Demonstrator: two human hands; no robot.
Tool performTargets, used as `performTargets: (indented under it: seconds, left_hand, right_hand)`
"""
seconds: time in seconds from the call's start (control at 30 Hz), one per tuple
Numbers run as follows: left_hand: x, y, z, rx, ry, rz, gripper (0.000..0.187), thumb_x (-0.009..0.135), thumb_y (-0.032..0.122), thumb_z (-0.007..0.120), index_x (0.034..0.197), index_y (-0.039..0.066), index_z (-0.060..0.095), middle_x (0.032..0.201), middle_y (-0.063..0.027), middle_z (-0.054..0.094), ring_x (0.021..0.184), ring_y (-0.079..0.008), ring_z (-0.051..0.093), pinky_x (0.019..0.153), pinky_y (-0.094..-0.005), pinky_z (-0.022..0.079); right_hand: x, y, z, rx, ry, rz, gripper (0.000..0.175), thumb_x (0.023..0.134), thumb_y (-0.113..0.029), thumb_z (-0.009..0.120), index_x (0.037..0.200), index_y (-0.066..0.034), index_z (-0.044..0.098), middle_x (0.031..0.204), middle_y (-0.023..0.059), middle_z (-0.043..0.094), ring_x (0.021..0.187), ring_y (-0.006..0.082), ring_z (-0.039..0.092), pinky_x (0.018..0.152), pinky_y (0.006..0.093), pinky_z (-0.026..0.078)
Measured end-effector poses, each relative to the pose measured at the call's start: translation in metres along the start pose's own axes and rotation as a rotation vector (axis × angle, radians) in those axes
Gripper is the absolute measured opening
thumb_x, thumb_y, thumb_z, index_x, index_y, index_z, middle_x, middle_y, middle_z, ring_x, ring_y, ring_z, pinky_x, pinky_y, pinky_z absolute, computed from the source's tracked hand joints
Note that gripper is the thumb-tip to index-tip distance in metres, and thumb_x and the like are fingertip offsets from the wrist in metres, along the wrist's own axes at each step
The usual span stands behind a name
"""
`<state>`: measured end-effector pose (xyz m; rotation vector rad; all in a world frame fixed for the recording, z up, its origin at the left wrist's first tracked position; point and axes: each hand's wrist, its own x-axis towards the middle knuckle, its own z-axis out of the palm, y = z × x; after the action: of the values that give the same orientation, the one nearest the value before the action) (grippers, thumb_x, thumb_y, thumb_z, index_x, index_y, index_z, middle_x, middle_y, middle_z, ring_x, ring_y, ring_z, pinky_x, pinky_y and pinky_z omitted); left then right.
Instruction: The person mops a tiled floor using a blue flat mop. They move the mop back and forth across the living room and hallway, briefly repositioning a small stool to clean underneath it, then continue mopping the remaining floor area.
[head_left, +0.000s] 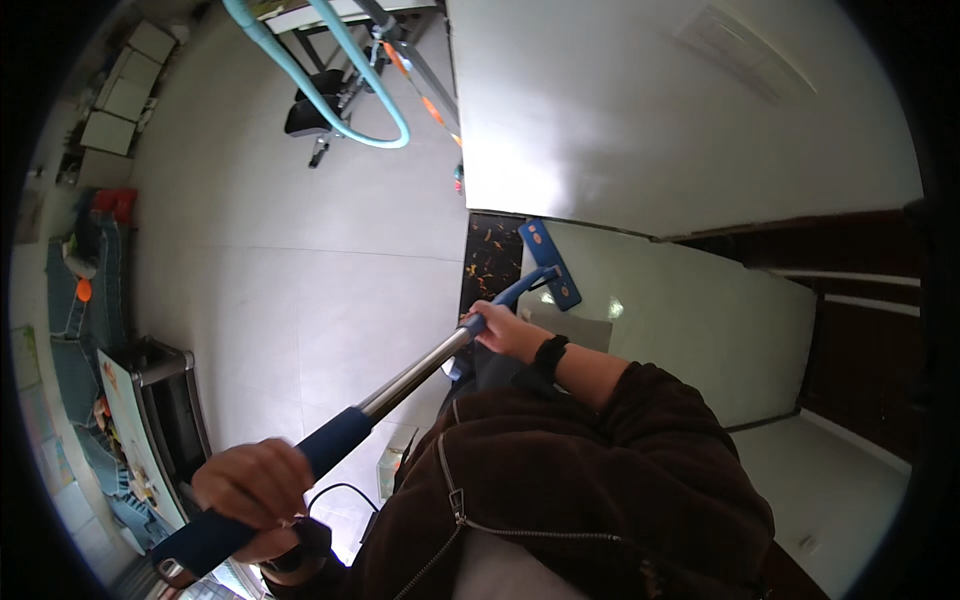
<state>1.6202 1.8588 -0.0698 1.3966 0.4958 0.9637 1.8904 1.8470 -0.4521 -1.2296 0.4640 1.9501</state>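
Observation:
A flat mop with a steel pole (416, 373) slants across the view from lower left to upper right. My left hand (255, 487) is wrapped around the dark blue grip (337, 442) near its upper end. Farther down, my right hand (499, 328) closes on the pole's blue lower section. The blue rectangular mop head (551, 264) lies on the glossy pale floor (675, 322), with one end close to the base of the white wall. Beside the head runs a dark speckled stone threshold (491, 255). The underside of the mop head is hidden.
A white wall (600, 112) borders the mopped strip, with dark wooden doors (862, 360) at right. Light blue tubing (375, 139) hangs over exercise equipment (319, 112) at the top. At left stand a blue denim-like sofa (86, 300) and a board on a dark frame (142, 442).

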Motion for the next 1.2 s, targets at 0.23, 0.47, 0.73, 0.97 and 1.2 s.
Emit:
performTargets:
  seconds: [0.23, 0.47, 0.73, 0.97, 1.2]
  left_hand:
    - [-0.01, 0.076, -0.017, 0.197, -0.157, 0.066, 0.019, 0.068, 0.01, 0.076, 0.066, 0.007, 0.058, 0.065, -0.006, 0.061, 0.055, -0.0145, 0.061, 0.054, -0.0253, 0.052]
    - [0.001, 0.072, -0.016, 0.192, -0.667, 0.102, 0.01, 0.077, 0.008, 0.068, 0.072, 0.002, 0.062, 0.063, -0.0097, 0.06, 0.057, -0.0171, 0.061, 0.053, -0.0293, 0.053]
    - [-0.031, 0.069, -0.014, 0.328, -0.407, 0.2, 0.02, 0.074, 0.01, 0.069, 0.087, 0.006, 0.056, 0.076, -0.0091, 0.06, 0.06, -0.0213, 0.061, 0.055, -0.0327, 0.052]
    - [-0.094, 0.121, -0.053, 0.269, -0.365, 0.337, 0.022, 0.068, 0.001, 0.073, 0.083, 0.003, 0.057, 0.086, -0.0116, 0.06, 0.064, -0.0228, 0.063, 0.059, -0.0316, 0.055]
    - [-0.106, 0.037, -0.034, 0.19, 0.206, 0.348, 0.027, 0.072, 0.018, 0.069, 0.054, 0.012, 0.05, 0.05, -0.002, 0.054, 0.044, -0.0154, 0.057, 0.043, -0.0244, 0.046]
  right_hand:
    - [0.021, 0.077, 0.114, -0.052, -0.134, 0.186, 0.018, 0.083, -0.006, 0.05, 0.095, 0.0017, 0.039, 0.086, 0.012, 0.05, 0.077, 0.0221, 0.058, 0.074, 0.0347, 0.056]
    - [0.064, 0.136, 0.19, -0.058, -0.373, 0.318, 0.016, 0.083, -0.01, 0.053, 0.088, 0.0006, 0.042, 0.083, 0.0125, 0.052, 0.078, 0.0217, 0.057, 0.077, 0.0315, 0.053]
    - [0.063, 0.153, 0.245, -0.211, -0.327, 0.24, 0.014, 0.084, -0.01, 0.055, 0.085, 0.0004, 0.045, 0.077, 0.0117, 0.054, 0.065, 0.0212, 0.058, 0.057, 0.0299, 0.055]
    - [0.034, 0.141, 0.203, -0.301, -0.362, 0.105, 0.017, 0.083, -0.008, 0.057, 0.078, -0.0034, 0.042, 0.075, 0.0069, 0.043, 0.063, 0.017, 0.048, 0.059, 0.0329, 0.052]
    - [0.081, 0.094, 0.148, -0.063, -0.126, -0.003, 0.01, 0.08, -0.002, 0.046, 0.082, 0.0001, 0.037, 0.074, 0.0134, 0.044, 0.067, 0.0254, 0.052, 0.067, 0.0402, 0.049]
